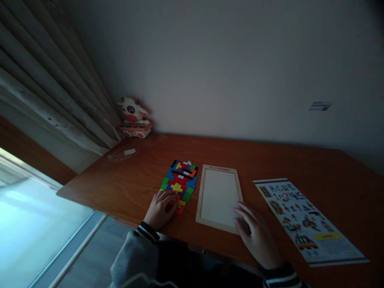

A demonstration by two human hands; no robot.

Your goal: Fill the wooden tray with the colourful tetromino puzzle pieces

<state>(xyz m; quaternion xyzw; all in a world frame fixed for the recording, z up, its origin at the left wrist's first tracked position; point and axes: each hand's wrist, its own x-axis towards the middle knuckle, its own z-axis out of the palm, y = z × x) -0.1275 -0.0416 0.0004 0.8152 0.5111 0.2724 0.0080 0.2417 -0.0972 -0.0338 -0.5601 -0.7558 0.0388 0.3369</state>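
A block of colourful wooden puzzle pieces (pixel 180 180) lies packed together on the brown desk (pixel 126 184). My left hand (pixel 160 208) rests flat at its near end, fingertips touching the closest pieces. To the right lies an empty wooden puzzle tray (pixel 219 196) with a pale frame. My right hand (pixel 255 234) lies on the tray's near right corner, fingers spread and holding nothing.
A printed pattern sheet (pixel 306 220) lies at the right of the tray. A cow-shaped toy (pixel 133 118) stands in the far left corner by the curtain (pixel 45 88). A clear plastic wrapper (pixel 121 154) lies near it. The desk's left edge drops to the floor.
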